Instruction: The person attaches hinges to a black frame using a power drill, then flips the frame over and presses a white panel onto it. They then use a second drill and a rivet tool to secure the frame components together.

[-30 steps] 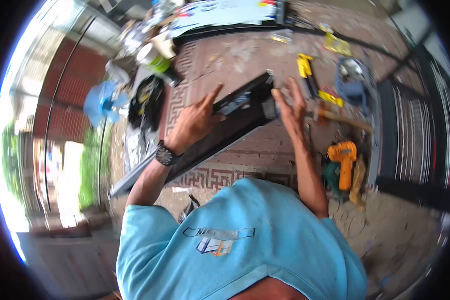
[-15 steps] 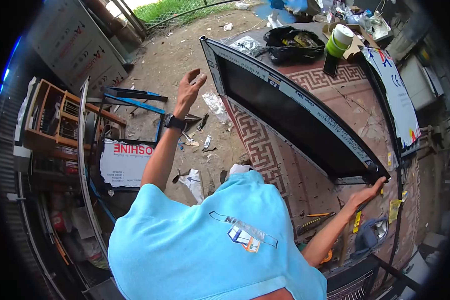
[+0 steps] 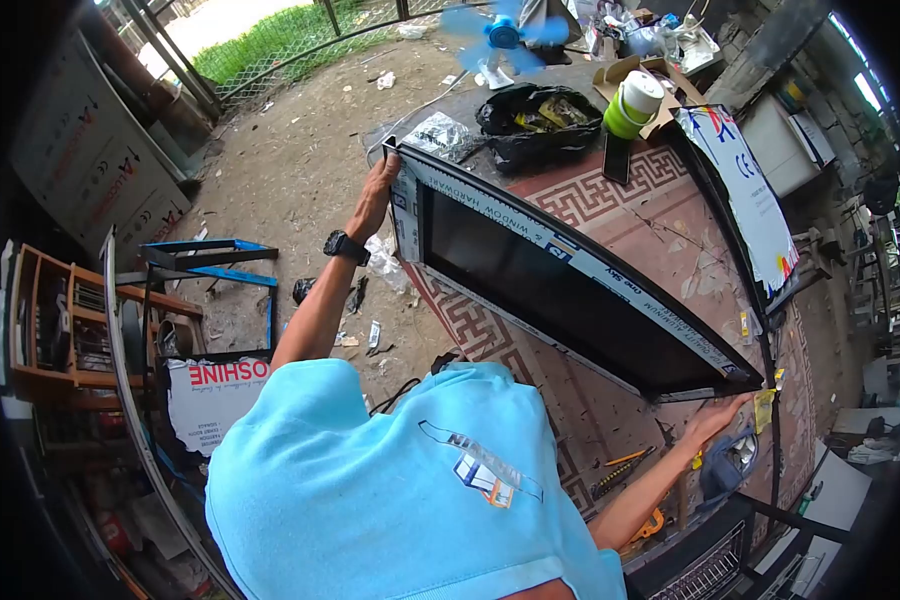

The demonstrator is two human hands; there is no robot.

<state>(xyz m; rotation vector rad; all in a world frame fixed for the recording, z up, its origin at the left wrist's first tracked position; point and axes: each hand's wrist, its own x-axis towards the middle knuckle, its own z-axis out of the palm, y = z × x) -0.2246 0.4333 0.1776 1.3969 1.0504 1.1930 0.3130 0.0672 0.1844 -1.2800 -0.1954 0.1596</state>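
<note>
A dark window frame (image 3: 570,290) with printed film on its edges stands tilted over the carpeted table (image 3: 660,225). My left hand (image 3: 374,192), with a black watch (image 3: 345,246) on the wrist, is wrapped round the frame's upper left corner. At the frame's lower right end, my right hand (image 3: 715,415) reaches under the bottom edge and touches it near the corner; its fingers look stretched out, partly beneath the frame.
A black plastic bag (image 3: 540,125), a green and white jug (image 3: 632,104) and a phone (image 3: 617,158) lie beyond the frame. A blue fan (image 3: 503,33) stands farther back. Wooden shelving (image 3: 55,310) and a blue-edged metal frame (image 3: 210,262) are at left.
My left hand has closed on the frame's upper left corner, which it was apart from before. The frame's near end has shifted left and down in view, and the camera view has turned.
</note>
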